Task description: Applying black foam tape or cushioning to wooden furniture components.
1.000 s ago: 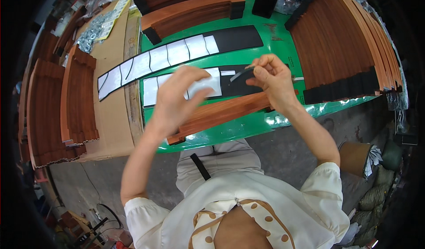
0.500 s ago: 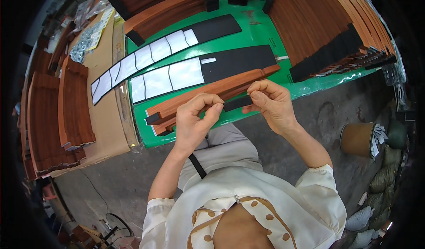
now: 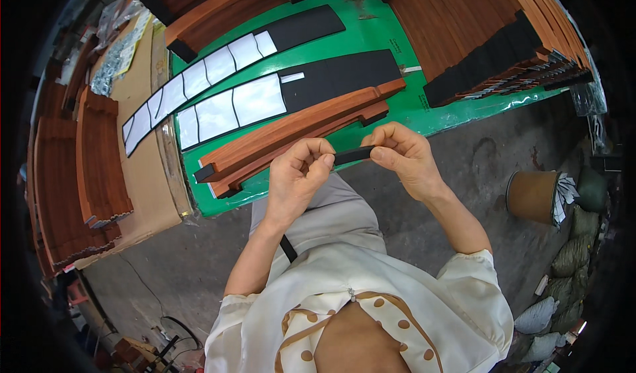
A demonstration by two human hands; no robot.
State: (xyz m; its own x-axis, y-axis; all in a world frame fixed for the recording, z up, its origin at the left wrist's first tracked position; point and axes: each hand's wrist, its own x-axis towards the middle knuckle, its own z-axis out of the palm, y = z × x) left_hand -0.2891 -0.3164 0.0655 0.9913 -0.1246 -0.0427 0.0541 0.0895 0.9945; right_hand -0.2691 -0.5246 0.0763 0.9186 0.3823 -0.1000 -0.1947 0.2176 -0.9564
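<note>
Between my two hands stretches a short black foam strip (image 3: 352, 155), held just off the table's near edge. My left hand (image 3: 298, 174) pinches its left end with thumb and forefinger. The right end is pinched by my right hand (image 3: 405, 159). Just beyond lies a reddish-brown wooden moulding (image 3: 291, 125) with a black pad (image 3: 205, 173) on its left end. Behind it rest two dark foam sheets, the near one (image 3: 338, 81) and the far one (image 3: 301, 30), each partly covered with white backing pieces.
A green-topped table (image 3: 361, 28) carries stacked brown mouldings (image 3: 464, 28) at the right and more mouldings (image 3: 232, 8) at the back. At left, further mouldings (image 3: 99, 154) lie by a cardboard sheet (image 3: 149, 174). A brown bin (image 3: 532, 196) stands on the floor at right.
The strip has turned so less of its broad face shows, and it stays pinched in both hands. The table and its contents have shifted left and slightly up in view.
</note>
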